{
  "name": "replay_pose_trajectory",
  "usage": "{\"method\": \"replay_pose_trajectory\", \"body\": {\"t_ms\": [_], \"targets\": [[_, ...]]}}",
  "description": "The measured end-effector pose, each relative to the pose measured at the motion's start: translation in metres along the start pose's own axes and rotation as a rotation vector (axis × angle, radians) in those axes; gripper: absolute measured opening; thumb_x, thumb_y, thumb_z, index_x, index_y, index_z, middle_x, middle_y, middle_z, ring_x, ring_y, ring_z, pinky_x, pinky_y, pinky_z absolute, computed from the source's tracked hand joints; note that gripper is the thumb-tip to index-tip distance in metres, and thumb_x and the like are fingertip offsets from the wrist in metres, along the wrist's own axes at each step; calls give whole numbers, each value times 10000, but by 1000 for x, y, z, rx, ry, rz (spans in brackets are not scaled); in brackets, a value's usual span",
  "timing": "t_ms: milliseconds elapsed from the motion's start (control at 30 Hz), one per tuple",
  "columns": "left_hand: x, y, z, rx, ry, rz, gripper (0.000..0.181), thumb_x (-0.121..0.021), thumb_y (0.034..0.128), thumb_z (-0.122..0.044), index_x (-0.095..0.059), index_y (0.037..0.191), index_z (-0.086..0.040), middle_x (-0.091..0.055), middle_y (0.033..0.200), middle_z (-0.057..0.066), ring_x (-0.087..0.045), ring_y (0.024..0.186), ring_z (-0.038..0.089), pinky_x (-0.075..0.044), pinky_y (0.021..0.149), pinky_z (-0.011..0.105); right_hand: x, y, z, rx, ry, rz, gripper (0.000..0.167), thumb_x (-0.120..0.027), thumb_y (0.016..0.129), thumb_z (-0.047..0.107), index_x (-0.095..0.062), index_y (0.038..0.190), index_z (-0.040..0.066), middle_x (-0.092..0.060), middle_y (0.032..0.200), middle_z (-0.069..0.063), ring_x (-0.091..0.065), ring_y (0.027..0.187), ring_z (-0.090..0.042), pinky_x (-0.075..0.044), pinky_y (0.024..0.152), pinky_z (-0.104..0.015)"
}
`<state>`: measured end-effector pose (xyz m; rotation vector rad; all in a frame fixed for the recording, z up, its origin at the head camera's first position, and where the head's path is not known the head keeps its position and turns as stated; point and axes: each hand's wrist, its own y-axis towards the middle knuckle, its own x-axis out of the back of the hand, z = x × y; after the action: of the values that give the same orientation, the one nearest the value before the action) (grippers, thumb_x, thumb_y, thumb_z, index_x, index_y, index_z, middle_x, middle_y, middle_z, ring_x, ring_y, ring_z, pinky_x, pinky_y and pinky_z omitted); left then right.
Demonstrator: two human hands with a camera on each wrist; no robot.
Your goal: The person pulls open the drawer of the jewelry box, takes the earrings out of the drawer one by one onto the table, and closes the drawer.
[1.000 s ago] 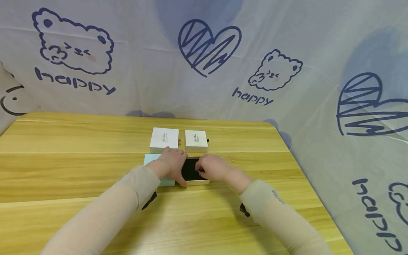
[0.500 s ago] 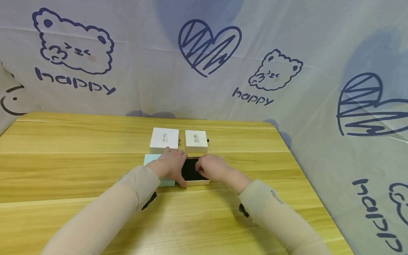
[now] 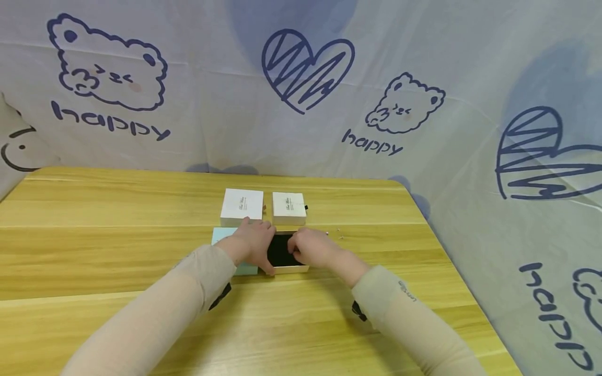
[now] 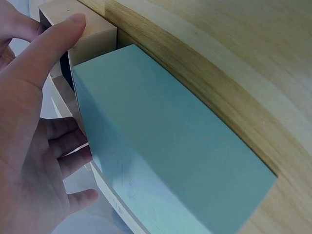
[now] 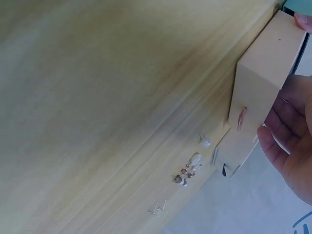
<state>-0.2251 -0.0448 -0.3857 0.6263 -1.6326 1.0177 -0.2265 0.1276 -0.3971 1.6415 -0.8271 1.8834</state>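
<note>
In the head view, a pale pink drawer box (image 3: 290,270) with a black lining (image 3: 279,253) sticks out to the right of its teal sleeve (image 3: 247,269). My left hand (image 3: 256,240) grips it near the sleeve, thumb on the near wall and fingers at the far side, as the left wrist view also shows. Over the right part of the lining, my right hand (image 3: 314,246) bends its fingers down into the drawer. Thumb and forefinger pinch a tiny earring against the lining, now almost wholly hidden by the fingers. A ribbon pull (image 5: 242,118) hangs on the drawer's end.
Two white boxes, a larger one (image 3: 242,203) and a smaller one (image 3: 289,204), stand just behind. Right of the drawer lie a pearl stud (image 5: 204,141), a cluster of earrings (image 5: 187,169) and thin pins (image 5: 157,208). A printed cloth (image 3: 211,104) hangs behind the wooden table (image 3: 301,324).
A small bright glint at the right fingertips, visible a second ago, has gone from sight. The right forearm has shifted very slightly left; the left hand has stayed in place.
</note>
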Motion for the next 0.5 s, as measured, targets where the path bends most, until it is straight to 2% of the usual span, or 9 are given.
{"method": "replay_pose_trajectory", "body": {"t_ms": [267, 500], "targets": [[0, -1, -1, 3, 1, -4, 870, -734, 686, -580, -465, 1306, -32, -510, 1299, 117, -438, 1262, 307, -248, 1096, 565, -1, -1, -1, 1, 6, -12, 103, -618, 840, 48, -710, 884, 60, -693, 910, -62, -642, 857, -184, -541, 741, -301], [2, -1, 0, 5, 3, 18, 923, -723, 700, -582, -414, 1367, -24, -454, 1386, 130, -383, 1323, 320, -215, 1112, 573, 11, -11, -11, -30, 131, -104, 104, -613, 820, 23, -708, 863, 25, -693, 862, -71, -606, 836, -199, -519, 757, -310]]}}
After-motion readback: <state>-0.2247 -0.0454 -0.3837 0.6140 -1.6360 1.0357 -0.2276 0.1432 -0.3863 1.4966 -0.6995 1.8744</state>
